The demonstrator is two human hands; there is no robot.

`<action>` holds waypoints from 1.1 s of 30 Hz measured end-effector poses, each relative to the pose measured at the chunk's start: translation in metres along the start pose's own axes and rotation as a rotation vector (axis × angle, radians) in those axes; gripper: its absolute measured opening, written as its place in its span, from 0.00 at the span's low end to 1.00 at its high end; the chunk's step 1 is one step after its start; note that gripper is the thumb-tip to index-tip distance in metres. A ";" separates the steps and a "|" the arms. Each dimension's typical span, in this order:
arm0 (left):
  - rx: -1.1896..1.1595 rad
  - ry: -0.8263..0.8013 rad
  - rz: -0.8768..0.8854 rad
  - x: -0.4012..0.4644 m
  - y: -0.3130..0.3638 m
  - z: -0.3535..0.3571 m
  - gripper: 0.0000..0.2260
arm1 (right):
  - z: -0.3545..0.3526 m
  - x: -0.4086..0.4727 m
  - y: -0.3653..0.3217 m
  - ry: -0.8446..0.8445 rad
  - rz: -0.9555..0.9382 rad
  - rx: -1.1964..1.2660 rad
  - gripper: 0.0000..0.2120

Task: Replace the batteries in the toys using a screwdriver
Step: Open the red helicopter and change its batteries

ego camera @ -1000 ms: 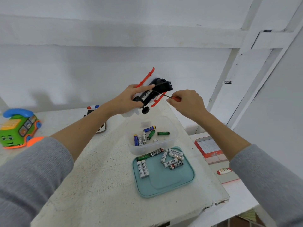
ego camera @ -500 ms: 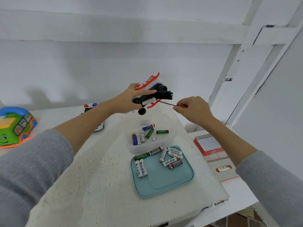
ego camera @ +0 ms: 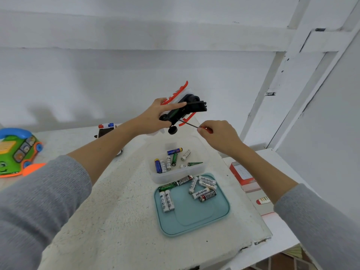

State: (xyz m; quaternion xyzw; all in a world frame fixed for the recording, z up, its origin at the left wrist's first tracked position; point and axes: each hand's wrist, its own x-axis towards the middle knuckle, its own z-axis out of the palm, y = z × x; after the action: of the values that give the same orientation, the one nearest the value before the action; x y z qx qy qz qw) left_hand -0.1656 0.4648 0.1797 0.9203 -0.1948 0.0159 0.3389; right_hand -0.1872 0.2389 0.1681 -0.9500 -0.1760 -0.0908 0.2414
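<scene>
The toy helicopter [ego camera: 183, 110] sits upturned in the air above the table [ego camera: 116, 211], gripped by your left hand [ego camera: 153, 119]. Your right hand [ego camera: 218, 137] pinches the screwdriver [ego camera: 191, 125], tip at its underside. Below, batteries lie in a clear tub [ego camera: 202, 168] and a teal lid [ego camera: 194, 221].

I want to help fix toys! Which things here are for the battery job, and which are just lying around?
For the job: toy in left hand, screwdriver in right hand, batteries in tub, batteries on teal tray.
Lying about: green toy phone, red box.
</scene>
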 end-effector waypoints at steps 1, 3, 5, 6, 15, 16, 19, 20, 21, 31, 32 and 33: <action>-0.013 0.013 0.004 0.000 0.001 0.000 0.32 | 0.001 0.000 -0.004 -0.005 -0.012 0.004 0.12; -0.034 0.030 0.010 -0.002 0.003 0.000 0.32 | 0.003 0.002 -0.011 -0.005 -0.034 0.010 0.13; -0.055 0.042 0.005 -0.003 0.003 0.000 0.32 | 0.004 0.003 -0.016 -0.008 -0.052 0.008 0.13; -0.068 0.051 -0.004 -0.002 0.003 0.000 0.32 | 0.005 0.003 -0.018 -0.009 -0.061 0.002 0.13; -0.192 0.171 -0.049 -0.008 0.008 0.003 0.31 | 0.007 0.000 -0.030 0.031 -0.095 -0.040 0.14; -0.189 0.175 -0.047 -0.009 0.009 0.004 0.31 | 0.007 0.000 -0.032 0.032 -0.093 -0.047 0.14; -0.205 0.191 -0.059 -0.010 0.009 0.005 0.32 | 0.009 -0.001 -0.036 0.051 -0.090 -0.069 0.14; -0.218 0.197 -0.064 -0.010 0.009 0.006 0.32 | 0.009 -0.001 -0.037 0.060 -0.088 -0.087 0.15; -0.227 0.204 -0.068 -0.010 0.009 0.008 0.31 | 0.010 -0.002 -0.039 0.068 -0.085 -0.112 0.15; -0.265 0.202 -0.105 -0.009 0.005 0.009 0.30 | 0.020 -0.016 -0.039 0.123 -0.093 -0.094 0.15; -0.250 0.192 -0.103 -0.009 0.005 0.009 0.30 | 0.019 -0.017 -0.038 0.116 -0.075 -0.070 0.15; -0.241 0.183 -0.099 -0.010 0.005 0.008 0.30 | 0.017 -0.017 -0.037 0.119 -0.049 -0.045 0.14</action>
State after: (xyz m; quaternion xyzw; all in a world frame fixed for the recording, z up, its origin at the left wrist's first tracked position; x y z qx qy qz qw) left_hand -0.1772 0.4597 0.1745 0.8761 -0.1178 0.0596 0.4638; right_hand -0.2155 0.2726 0.1649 -0.9435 -0.1824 -0.1571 0.2276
